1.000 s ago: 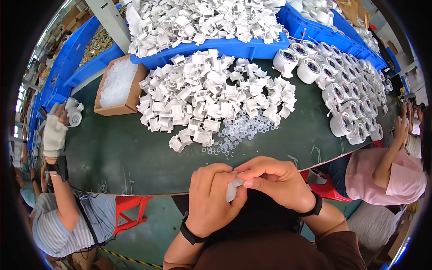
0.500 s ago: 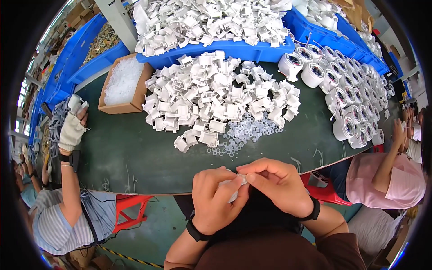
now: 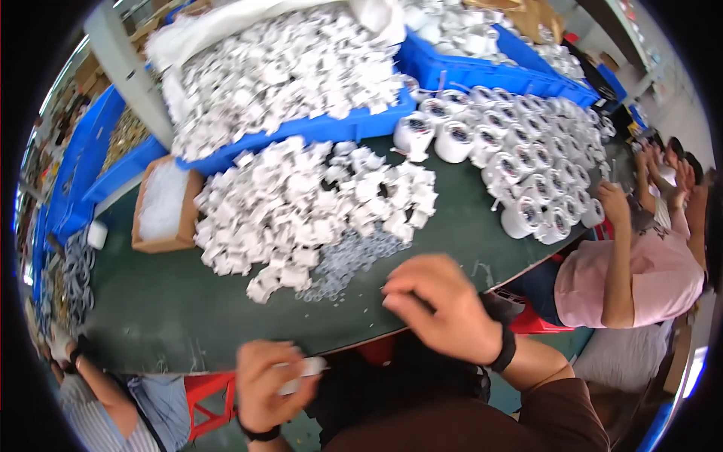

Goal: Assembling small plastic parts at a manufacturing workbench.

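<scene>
At the front edge of the green table, my left hand is closed around a small white plastic part, whose end sticks out past the fingers. My right hand is over the table edge, slightly blurred, its thumb and fingers curved with a gap between them and nothing visible in them. Beyond it, to its left, lies a small pile of clear plastic rings. Behind the rings is a heap of white plastic brackets.
A cardboard box of clear small pieces stands at left. A blue bin full of white parts is behind the heap. Rows of white round housings stand at right. A person in a pink shirt sits right; another in stripes sits left.
My hands have come apart: the left moved left and down with the white part, the right up toward the rings. The view has turned right. The left co-worker's gloved hand has drawn back.
</scene>
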`<control>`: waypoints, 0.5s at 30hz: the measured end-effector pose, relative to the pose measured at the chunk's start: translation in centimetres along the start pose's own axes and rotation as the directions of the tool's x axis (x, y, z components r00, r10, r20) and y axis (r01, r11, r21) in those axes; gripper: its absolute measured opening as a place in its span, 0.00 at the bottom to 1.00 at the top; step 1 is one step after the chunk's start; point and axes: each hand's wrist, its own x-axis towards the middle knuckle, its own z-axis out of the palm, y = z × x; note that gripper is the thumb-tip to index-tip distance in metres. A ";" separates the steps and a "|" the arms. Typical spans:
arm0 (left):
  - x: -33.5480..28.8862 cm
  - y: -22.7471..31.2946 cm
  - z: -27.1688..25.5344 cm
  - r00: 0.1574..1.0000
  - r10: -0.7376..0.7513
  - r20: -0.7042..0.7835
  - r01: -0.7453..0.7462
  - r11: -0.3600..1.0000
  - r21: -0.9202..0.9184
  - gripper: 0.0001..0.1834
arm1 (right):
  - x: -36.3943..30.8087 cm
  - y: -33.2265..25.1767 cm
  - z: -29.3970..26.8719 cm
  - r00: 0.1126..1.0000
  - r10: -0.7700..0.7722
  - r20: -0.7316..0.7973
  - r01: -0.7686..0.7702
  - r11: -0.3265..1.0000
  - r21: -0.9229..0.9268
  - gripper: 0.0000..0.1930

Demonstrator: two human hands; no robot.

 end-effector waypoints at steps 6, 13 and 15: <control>-2.4 -3.6 -5.9 0.874 -0.130 -0.468 0.443 0.611 0.656 0.39 | -0.5 5.3 -9.9 0.936 0.101 -0.338 -0.347 0.443 -0.827 0.32; -0.7 -0.4 0.4 0.862 -0.190 -0.469 0.430 0.763 0.482 0.30 | -4.1 6.8 -10.3 0.937 0.228 -0.265 -0.344 0.464 -0.817 0.36; -0.3 0.9 2.3 0.890 -0.202 -0.409 0.360 0.862 0.358 0.22 | -4.3 5.6 -9.8 0.919 0.310 -0.244 -0.391 0.635 -0.666 0.35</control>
